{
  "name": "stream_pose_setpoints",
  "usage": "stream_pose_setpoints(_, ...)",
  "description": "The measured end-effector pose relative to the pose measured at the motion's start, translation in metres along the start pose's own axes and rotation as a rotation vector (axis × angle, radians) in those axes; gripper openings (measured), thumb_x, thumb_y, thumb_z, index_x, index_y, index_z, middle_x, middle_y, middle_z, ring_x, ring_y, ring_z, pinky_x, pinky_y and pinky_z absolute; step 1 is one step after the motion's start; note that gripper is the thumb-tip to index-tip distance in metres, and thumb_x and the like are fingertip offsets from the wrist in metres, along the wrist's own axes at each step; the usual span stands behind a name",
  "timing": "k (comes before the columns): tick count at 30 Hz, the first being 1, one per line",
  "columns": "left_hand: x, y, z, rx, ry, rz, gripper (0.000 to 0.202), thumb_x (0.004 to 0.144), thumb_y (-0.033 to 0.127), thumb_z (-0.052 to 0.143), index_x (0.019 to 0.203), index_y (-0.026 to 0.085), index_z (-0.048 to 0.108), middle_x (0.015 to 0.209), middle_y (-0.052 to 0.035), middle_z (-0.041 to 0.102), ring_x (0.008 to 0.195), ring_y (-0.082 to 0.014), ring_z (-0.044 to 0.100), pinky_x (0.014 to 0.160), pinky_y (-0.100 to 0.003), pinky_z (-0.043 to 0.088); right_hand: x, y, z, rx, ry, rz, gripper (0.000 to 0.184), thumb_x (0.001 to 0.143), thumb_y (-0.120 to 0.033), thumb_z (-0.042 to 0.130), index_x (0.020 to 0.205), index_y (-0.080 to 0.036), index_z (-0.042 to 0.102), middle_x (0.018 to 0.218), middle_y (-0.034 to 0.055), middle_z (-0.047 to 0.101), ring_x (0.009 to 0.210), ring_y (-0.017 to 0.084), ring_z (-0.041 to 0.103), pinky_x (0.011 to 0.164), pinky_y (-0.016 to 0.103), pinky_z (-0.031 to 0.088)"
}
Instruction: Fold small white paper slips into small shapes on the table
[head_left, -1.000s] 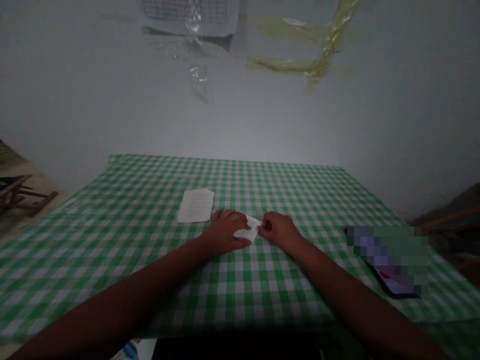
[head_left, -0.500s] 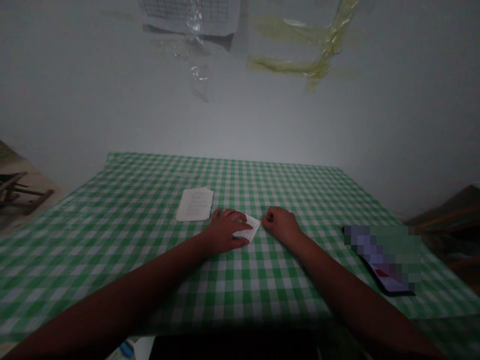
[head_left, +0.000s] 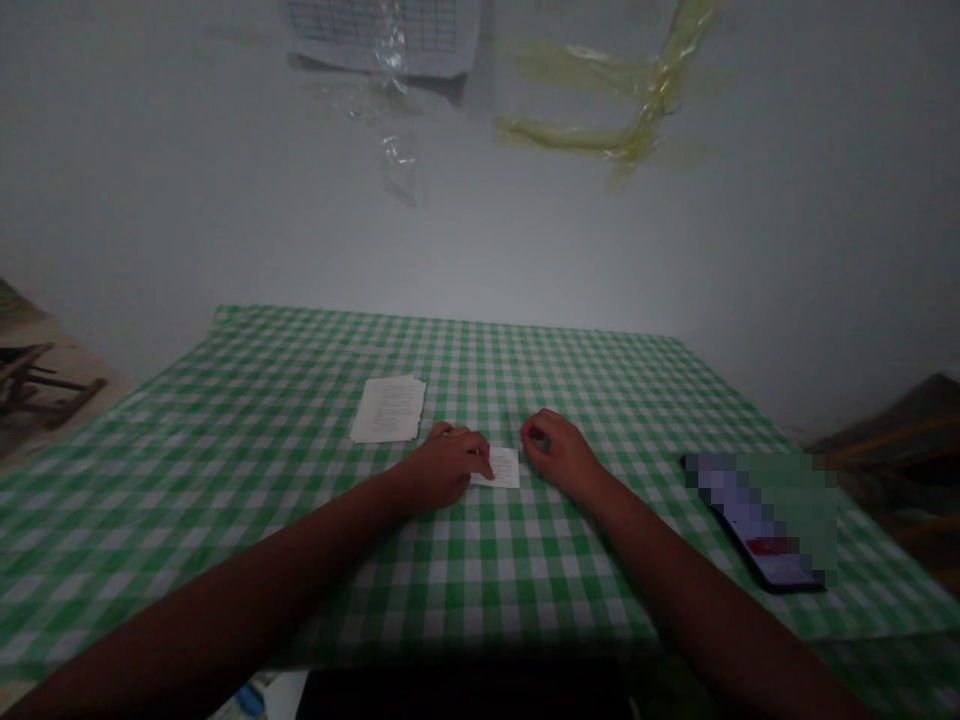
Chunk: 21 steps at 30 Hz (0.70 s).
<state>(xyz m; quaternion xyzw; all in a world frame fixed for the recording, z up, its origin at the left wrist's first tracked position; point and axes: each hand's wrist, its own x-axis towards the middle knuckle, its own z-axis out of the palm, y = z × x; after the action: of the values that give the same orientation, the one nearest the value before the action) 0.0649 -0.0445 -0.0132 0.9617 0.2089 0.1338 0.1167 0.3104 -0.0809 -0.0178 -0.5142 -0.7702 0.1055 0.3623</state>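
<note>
A small folded white paper [head_left: 504, 467] with printed lines lies flat on the green-and-white checked tablecloth [head_left: 300, 520]. My left hand [head_left: 442, 465] rests on the paper's left edge with its fingers curled and pressed down on it. Just right of the paper, my right hand [head_left: 559, 450] sits on the cloth with its fingers curled in, its fingertips at the paper's right edge. Nothing shows inside the right hand.
A stack of printed white sheets [head_left: 390, 408] lies behind my left hand. A phone [head_left: 757, 535], partly blurred out, lies at the right edge of the table. The grey wall behind carries taped paper and plastic. Wooden furniture stands at far left.
The small paper, tilted before, now lies square to the table edge and looks smaller. My right hand has drawn slightly back from it, and my left hand's fingers have curled tighter.
</note>
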Motion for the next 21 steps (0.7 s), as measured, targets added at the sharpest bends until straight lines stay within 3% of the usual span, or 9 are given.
stream_pose_setpoints(4, 0.001, 0.004, 0.000, 0.063, 0.044, -0.071, 0.022, 0.086, 0.021, 0.058, 0.106, 0.026, 0.067, 0.116, -0.0033, 0.064, 0.111, -0.0233, 0.057, 0.097, -0.044, 0.030, -0.005, -0.011, 0.002, 0.013, -0.147, -0.143, 0.007, 0.085, -0.017, 0.060, 0.092, -0.020, 0.061, 0.089, 0.0046, 0.062, 0.089, 0.019, 0.057, 0.082, 0.034, 0.046)
stream_pose_setpoints(8, 0.003, 0.004, -0.002, 0.084, 0.040, -0.167, 0.027, 0.087, 0.038, 0.064, 0.112, 0.027, 0.065, 0.117, -0.0038, 0.063, 0.111, -0.0255, 0.056, 0.095, -0.043, 0.034, -0.008, -0.019, 0.005, -0.001, -0.251, -0.234, 0.014, 0.086, -0.022, 0.065, 0.099, -0.020, 0.063, 0.100, 0.0064, 0.065, 0.098, 0.021, 0.056, 0.088, 0.036, 0.046)
stream_pose_setpoints(16, 0.006, 0.006, -0.005, 0.075, -0.020, -0.173, 0.024, 0.091, 0.032, 0.060, 0.114, 0.025, 0.063, 0.121, -0.0056, 0.062, 0.114, -0.0256, 0.056, 0.095, -0.044, 0.035, -0.004, -0.020, 0.013, -0.153, -0.276, -0.242, 0.019, 0.090, -0.023, 0.062, 0.107, -0.018, 0.067, 0.104, 0.0077, 0.067, 0.100, 0.022, 0.057, 0.092, 0.038, 0.044)
stream_pose_setpoints(21, 0.006, 0.006, -0.003, 0.159, 0.003, -0.120, 0.019, 0.094, 0.028, 0.054, 0.109, 0.023, 0.064, 0.115, -0.0056, 0.065, 0.109, -0.0244, 0.059, 0.098, -0.047, 0.032, -0.003, -0.020, 0.014, -0.227, -0.290, -0.239, 0.016, 0.090, -0.024, 0.061, 0.104, -0.017, 0.067, 0.102, 0.0078, 0.067, 0.098, 0.022, 0.057, 0.088, 0.036, 0.043)
